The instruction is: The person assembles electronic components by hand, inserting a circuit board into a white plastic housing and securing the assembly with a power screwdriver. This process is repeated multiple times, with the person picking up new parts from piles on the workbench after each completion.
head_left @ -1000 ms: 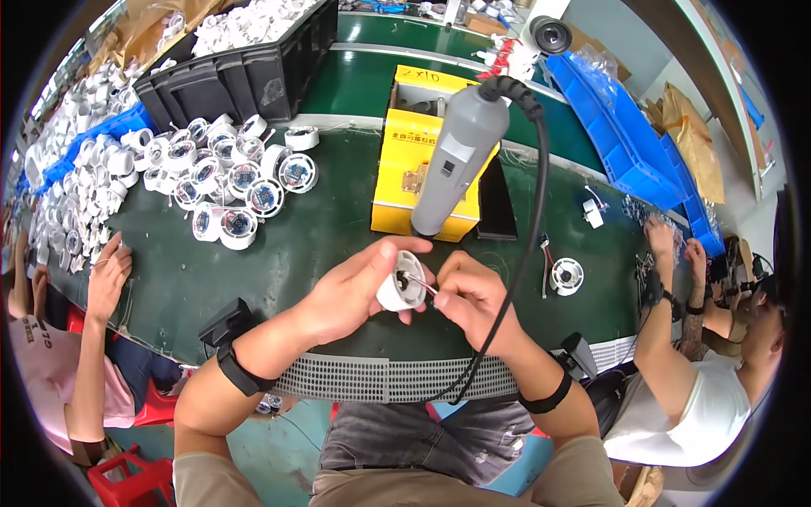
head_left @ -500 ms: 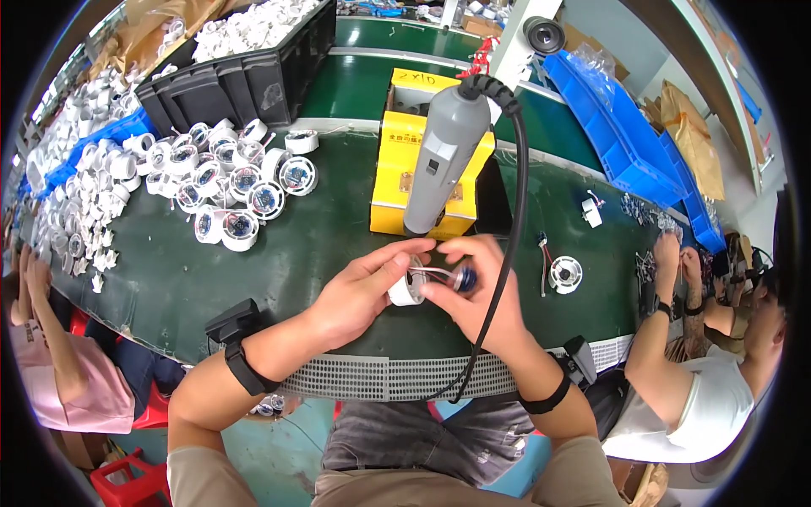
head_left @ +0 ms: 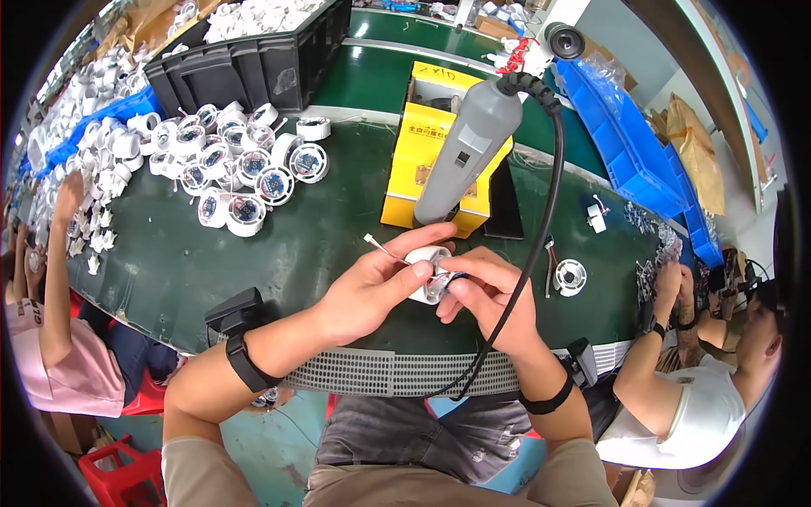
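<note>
My left hand (head_left: 372, 287) is closed round a white ring-shaped plastic housing (head_left: 421, 256), thumb on its near side. In my right hand (head_left: 494, 296) a small dark blue circuit board (head_left: 457, 277) is pinched at the housing's open right side, partly covered by the fingers. Thin wires run through the housing, and a small white plug (head_left: 370, 240) on their end sticks out beyond my left hand. Just past my hands, a grey electric screwdriver (head_left: 469, 148) leans on a yellow box-shaped machine (head_left: 404, 190).
A pile of white housings with boards (head_left: 245, 169) lies left, before a black crate (head_left: 241, 76). A black cable (head_left: 553, 186) hangs across my right hand. To the right are another housing (head_left: 570, 277), a white part (head_left: 596, 218) and blue bins (head_left: 625, 144). Co-workers sit on both sides.
My right hand has brought the board against the housing. The wires now pass through it, with the plug out on the left side. A co-worker at left has raised an arm toward the white parts.
</note>
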The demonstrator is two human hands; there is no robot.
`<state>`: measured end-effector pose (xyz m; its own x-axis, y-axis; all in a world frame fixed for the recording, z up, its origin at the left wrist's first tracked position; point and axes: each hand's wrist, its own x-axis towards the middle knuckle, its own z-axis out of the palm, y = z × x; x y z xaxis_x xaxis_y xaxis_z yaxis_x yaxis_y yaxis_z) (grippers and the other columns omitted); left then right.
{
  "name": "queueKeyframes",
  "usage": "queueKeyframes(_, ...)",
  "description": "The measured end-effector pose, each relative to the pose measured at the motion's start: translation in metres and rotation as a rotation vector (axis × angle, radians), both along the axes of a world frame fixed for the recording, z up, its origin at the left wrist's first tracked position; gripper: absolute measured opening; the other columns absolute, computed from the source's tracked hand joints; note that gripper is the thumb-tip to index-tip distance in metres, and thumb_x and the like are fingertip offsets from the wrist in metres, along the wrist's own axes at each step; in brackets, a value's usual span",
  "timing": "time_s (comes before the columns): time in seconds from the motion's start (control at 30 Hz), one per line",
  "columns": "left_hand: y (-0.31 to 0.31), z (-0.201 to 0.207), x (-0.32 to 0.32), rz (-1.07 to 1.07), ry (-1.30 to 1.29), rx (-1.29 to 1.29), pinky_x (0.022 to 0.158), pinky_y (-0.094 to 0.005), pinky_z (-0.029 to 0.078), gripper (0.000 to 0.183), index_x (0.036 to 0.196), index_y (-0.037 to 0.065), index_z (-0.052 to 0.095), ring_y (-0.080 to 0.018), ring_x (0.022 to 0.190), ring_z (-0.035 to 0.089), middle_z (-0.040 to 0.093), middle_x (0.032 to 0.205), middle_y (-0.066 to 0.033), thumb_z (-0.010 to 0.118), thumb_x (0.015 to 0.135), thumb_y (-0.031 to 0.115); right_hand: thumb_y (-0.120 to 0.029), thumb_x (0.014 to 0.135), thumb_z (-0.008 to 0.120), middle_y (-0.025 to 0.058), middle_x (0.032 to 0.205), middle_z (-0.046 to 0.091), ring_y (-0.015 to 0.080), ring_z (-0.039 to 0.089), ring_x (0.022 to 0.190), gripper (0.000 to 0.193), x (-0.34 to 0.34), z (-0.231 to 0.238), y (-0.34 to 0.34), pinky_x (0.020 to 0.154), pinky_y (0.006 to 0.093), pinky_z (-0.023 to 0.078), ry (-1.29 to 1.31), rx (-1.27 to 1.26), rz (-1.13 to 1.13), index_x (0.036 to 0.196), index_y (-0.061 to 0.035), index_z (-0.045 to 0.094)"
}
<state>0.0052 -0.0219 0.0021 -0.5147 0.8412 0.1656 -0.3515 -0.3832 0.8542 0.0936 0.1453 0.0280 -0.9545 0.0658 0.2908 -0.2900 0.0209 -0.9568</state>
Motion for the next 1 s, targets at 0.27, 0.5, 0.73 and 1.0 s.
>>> queueKeyframes(0.27, 0.001, -0.004, 0.004, -0.040, 0.085, 0.009, 0.110, -0.0372, 0.031, 0.051, 0.148, 0.007, 0.023, -0.0214, 0.134, 0.036, 0.034, 0.147, -0.0114, 0.041, 0.102, 0.019, 0.001, 0.078, 0.074, 0.0083, 0.093, 0.062, 0.0135, 0.063, 0.082, 0.022, 0.004, -0.011, -0.001, 0.067, 0.0260, 0.051, 0.031, 0.208, -0.188, 0.097, 0.0010, 0.063)
queueKeyframes(0.5, 0.007, -0.005, 0.013, 0.004, 0.019, 0.069, 0.107, -0.0331, 0.030, 0.055, 0.150, 0.008, 0.018, -0.0183, 0.130, 0.038, 0.036, 0.143, -0.0118, 0.040, 0.102, 0.025, 0.000, 0.077, 0.074, 0.0090, 0.109, 0.054, 0.0185, 0.057, 0.103, 0.044, -0.006, -0.020, -0.006, 0.086, 0.0315, 0.048, 0.118, 0.091, -0.160, 0.114, -0.0013, 0.051)
queueKeyframes(0.73, 0.001, -0.001, 0.006, 0.086, 0.109, -0.245, 0.080, -0.0284, 0.055, 0.054, 0.142, 0.001, 0.033, -0.0142, 0.092, 0.061, 0.060, 0.108, -0.0089, 0.056, 0.095, 0.016, -0.003, 0.085, 0.067, 0.0119, 0.105, 0.058, 0.0179, 0.062, 0.092, 0.024, -0.012, -0.016, 0.007, 0.082, 0.0296, 0.050, -0.039, 0.394, -0.138, 0.107, 0.0018, 0.059)
queueKeyframes(1.0, 0.004, -0.016, -0.001, 0.185, -0.076, -0.390, 0.078, -0.0339, 0.060, 0.035, 0.125, -0.005, 0.043, -0.0185, 0.095, 0.061, 0.054, 0.113, -0.0127, 0.051, 0.093, 0.006, -0.008, 0.083, 0.068, 0.0088, 0.091, 0.065, 0.0173, 0.063, 0.087, 0.063, -0.071, 0.029, -0.033, 0.085, 0.0329, 0.049, 0.060, 0.486, -0.411, 0.135, 0.0031, 0.034)
